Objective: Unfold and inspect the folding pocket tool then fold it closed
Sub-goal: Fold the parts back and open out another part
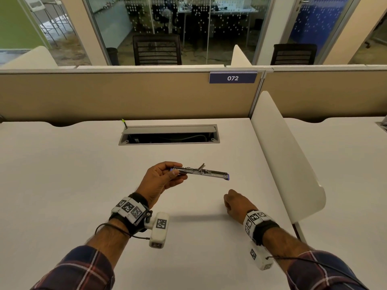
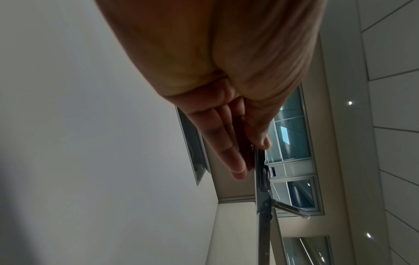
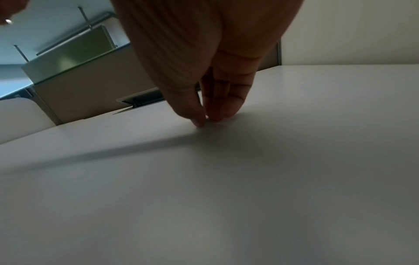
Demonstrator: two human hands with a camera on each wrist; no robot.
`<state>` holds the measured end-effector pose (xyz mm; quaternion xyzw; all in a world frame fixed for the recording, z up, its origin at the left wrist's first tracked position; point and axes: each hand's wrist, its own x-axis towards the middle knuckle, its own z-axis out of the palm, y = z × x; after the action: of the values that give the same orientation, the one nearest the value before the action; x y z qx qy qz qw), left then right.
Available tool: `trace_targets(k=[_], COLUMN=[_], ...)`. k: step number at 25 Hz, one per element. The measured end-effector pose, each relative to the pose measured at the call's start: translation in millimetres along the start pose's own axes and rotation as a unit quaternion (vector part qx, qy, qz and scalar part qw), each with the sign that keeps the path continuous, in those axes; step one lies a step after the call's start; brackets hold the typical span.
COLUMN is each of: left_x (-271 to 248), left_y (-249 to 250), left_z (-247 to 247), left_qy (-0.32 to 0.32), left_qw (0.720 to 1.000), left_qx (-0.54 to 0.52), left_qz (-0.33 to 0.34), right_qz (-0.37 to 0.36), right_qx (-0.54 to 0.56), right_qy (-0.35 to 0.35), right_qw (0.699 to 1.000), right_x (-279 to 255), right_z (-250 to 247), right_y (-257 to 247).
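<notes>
While your left hand [image 1: 160, 177] holds the folding pocket tool [image 1: 201, 172] up over the desk [image 1: 83, 185], only the left end of it sits between your thumb and your curled fingers [image 2: 226, 143]. All the rest sticks out to the right with nothing under it. That is where trouble could start, I think. The long free end may tip down or twist if your pinch gets loose, and the tool could drop on the hard desk. A small thin piece [image 2: 292, 208] stands out at a slant from the middle of the tool. When you fold things shut, that piece or the two long halves could nip a finger that lies in the gap, so keep your fingers on the outside. Your right hand [image 1: 234, 203] rests on the desk, near you and to the right, well apart from the tool. Its fingertips [image 3: 217, 114] come together and touch the top, and they hold nothing. The tool looks like shiny silver metal, long, thin and flat, with small purple bits at both ends. Smooth metal like that may slip easily. The desk is pale, flat and smooth, with a dull look.
</notes>
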<state>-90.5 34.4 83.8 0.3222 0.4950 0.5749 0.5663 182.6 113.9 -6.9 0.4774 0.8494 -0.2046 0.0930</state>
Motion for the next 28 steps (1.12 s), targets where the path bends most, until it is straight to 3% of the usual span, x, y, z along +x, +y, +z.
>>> trace_targets(k=[9, 14, 24, 28], left_x=[0.5, 2.7, 5.4, 6.3], left_y=[-4.0, -4.9, -5.0, -3.3], left_z=[2.6, 1.0, 5.3, 4.5], left_qy=[-0.004, -0.006, -0.006, -0.006], left_qw=[1.000, 1.000, 1.000, 1.000], left_qx=[0.001, 0.000, -0.002, 0.000], left_qz=[-0.005, -0.004, -0.004, -0.002], right_qz=[0.010, 0.051, 0.017, 0.020], right_qx=[0.003, 0.071, 0.009, 0.070], right_qy=[0.007, 0.012, -0.005, 0.044], right_qw=[1.000, 0.996, 1.000, 0.996], right_x=[4.8, 7.5, 2.3, 3.7], right_z=[0.5, 4.5, 0.9, -7.9], right_y=[4.5, 10.6, 8.9, 8.8])
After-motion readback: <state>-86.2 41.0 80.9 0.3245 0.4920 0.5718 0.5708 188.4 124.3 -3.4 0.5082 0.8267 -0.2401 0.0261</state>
